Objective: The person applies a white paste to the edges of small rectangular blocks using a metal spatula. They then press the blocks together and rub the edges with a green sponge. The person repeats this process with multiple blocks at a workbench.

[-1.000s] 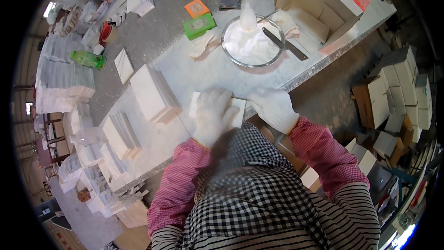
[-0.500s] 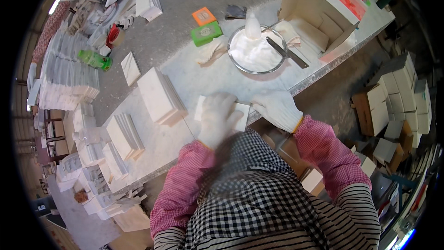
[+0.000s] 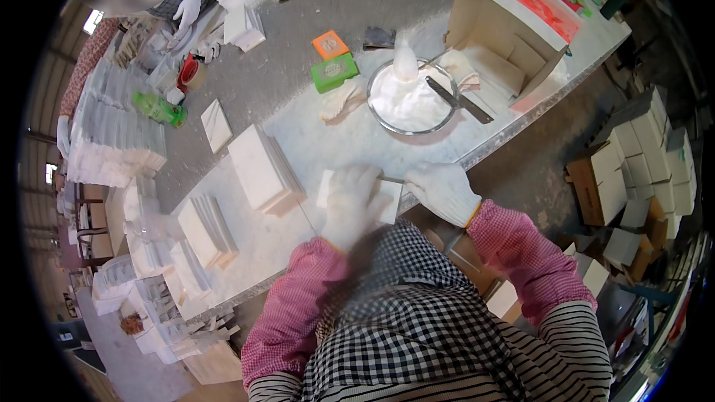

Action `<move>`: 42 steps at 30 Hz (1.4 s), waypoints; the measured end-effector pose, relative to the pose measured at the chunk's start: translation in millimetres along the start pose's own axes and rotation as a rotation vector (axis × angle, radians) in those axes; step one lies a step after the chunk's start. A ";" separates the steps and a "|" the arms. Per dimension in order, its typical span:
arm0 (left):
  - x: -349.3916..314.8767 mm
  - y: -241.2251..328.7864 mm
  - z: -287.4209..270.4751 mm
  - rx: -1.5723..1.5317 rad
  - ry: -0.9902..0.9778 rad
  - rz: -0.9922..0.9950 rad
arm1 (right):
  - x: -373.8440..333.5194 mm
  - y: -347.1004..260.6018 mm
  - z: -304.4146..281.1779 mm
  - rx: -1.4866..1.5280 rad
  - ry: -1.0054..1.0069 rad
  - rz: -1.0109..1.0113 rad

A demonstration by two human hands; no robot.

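Observation:
A white tile (image 3: 388, 201) lies near the table's front edge. My left hand (image 3: 352, 201), in a white glove, rests over its middle and holds it against the table, hiding much of the surface. At the tile's right end is my right hand (image 3: 445, 192), also gloved, with fingers pinched together. A thin dark strip (image 3: 392, 179) runs from those fingers along the tile's far edge; its kind is too small to tell. Left of my hands stands a stack of white tiles (image 3: 262, 167). Beyond them sits a metal bowl of white powder or paste (image 3: 410, 108).
A knife-like blade (image 3: 459, 100) and a white squeeze bottle (image 3: 405, 63) are at the bowl. Beside it lie a cloth (image 3: 343, 100), a green box (image 3: 334, 72) and an orange box (image 3: 331, 45). An open carton (image 3: 510, 26) stands far right. A co-worker's gloved hand (image 3: 188, 9) is far left.
The whole view has shifted slightly, showing more of the co-worker at far left. Both my hands stay at the tile, the right one a little closer to it.

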State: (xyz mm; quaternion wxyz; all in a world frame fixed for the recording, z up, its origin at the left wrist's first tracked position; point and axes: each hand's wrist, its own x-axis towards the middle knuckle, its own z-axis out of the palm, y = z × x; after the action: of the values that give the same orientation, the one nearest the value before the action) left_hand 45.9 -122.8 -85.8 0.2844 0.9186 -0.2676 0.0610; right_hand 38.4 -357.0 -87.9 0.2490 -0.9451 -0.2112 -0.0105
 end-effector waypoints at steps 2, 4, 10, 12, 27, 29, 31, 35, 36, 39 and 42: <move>2.8 14.4 -17.6 0.079 -0.063 0.010 | -2.9 1.8 -0.9 0.043 0.037 0.078; 1.3 23.2 -29.5 0.143 -0.136 0.022 | -13.1 -1.3 -0.7 0.107 0.085 0.195; -1.6 34.3 -23.4 0.279 -0.138 -0.085 | -25.5 -35.6 26.5 0.383 0.309 0.357; -2.1 39.6 -20.0 0.287 -0.145 -0.143 | -25.5 -43.5 29.5 0.431 0.303 0.420; -4.9 26.3 -7.8 0.270 -0.062 -0.065 | -14.2 -40.4 30.9 0.353 0.230 0.251; -3.8 26.5 -8.1 0.254 -0.068 -0.067 | -11.8 -40.2 30.4 0.333 0.223 0.247; -3.1 26.4 -8.5 0.252 -0.071 -0.066 | -9.3 -39.9 26.6 0.337 0.178 0.248; -3.0 26.0 -7.9 0.266 -0.081 -0.056 | -7.1 -35.2 26.6 0.293 0.158 0.229; -3.1 25.7 -7.5 0.268 -0.085 -0.052 | -6.5 -35.5 26.0 0.282 0.145 0.236; -4.0 24.2 -7.5 0.285 -0.134 -0.066 | -1.2 -41.0 22.3 0.255 0.096 0.269; -4.7 23.5 -6.8 0.292 -0.135 -0.058 | 11.7 -46.7 16.2 0.232 0.029 0.300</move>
State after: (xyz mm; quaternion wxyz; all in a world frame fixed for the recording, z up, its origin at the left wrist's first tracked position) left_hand 29.8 -133.3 -69.9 0.1307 0.9596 -0.2476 0.0290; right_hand 28.8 -308.0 -78.9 0.3581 -0.9307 -0.0639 0.0376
